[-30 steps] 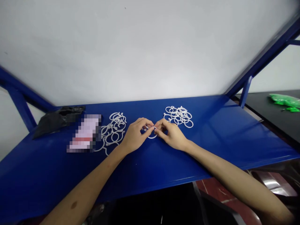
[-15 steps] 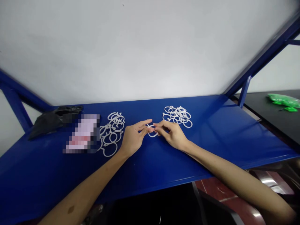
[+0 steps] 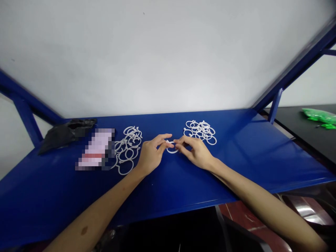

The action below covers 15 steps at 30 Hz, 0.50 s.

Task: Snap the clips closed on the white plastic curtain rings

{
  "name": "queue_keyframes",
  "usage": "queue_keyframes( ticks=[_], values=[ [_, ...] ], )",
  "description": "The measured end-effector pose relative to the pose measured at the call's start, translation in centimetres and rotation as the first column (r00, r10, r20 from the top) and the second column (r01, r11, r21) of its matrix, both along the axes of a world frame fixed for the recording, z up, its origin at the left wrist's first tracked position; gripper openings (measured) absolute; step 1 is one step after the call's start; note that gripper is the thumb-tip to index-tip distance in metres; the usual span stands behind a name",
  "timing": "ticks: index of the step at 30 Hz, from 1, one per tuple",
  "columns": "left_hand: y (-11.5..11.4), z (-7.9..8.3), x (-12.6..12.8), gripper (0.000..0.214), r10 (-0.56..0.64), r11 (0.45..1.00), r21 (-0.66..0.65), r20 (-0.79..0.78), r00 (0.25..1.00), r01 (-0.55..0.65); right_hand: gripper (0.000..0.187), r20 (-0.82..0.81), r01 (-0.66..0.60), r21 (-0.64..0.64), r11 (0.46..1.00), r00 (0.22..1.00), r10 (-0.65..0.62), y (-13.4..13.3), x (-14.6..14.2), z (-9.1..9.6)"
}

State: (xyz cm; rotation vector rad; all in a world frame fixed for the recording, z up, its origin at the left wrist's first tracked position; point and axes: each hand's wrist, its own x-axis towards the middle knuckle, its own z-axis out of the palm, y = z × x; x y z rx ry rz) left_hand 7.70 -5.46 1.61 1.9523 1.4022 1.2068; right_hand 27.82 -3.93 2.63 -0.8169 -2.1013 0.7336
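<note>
Both hands meet over the middle of a blue shelf [image 3: 236,164]. My left hand [image 3: 152,154] and my right hand [image 3: 195,151] each pinch one side of a single white plastic ring [image 3: 172,149] held just above the shelf top. The left forefinger sticks out over the ring. A heap of several white rings [image 3: 127,148] lies to the left of my left hand. Another heap of white rings [image 3: 201,131] lies behind my right hand.
A blurred pink and white packet [image 3: 96,149] lies left of the left heap, with a crumpled black bag [image 3: 65,134] behind it. Blue frame posts [image 3: 275,101] rise at both ends. A dark table with green plastic [image 3: 319,115] stands at the far right.
The left hand loosened from a tight pinch and its forefinger stretched out over the ring. The view shifted slightly; the hands stayed in place.
</note>
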Motion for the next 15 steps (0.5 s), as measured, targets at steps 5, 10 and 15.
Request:
queue_keyframes(
  ticks=[5,10,15],
  values=[
    [0.1,-0.5,-0.3,0.025,-0.045,0.999,0.013,-0.022,0.999,0.045,0.016,0.066,-0.079,0.006,0.997,0.995,0.079,0.1,0.5,-0.3],
    [1.8,-1.0,-1.1,0.037,-0.094,0.996,-0.011,-0.154,0.984,0.093,0.015,0.065,0.063,0.206,0.976,0.995,-0.078,1.5,0.5,-0.7],
    [4.7,-1.4,-5.4,0.042,0.267,0.963,0.088,-0.403,0.875,-0.254,0.018,0.027,0.46,0.366,0.809,0.864,-0.504,4.7,2.4,-0.5]
  ],
)
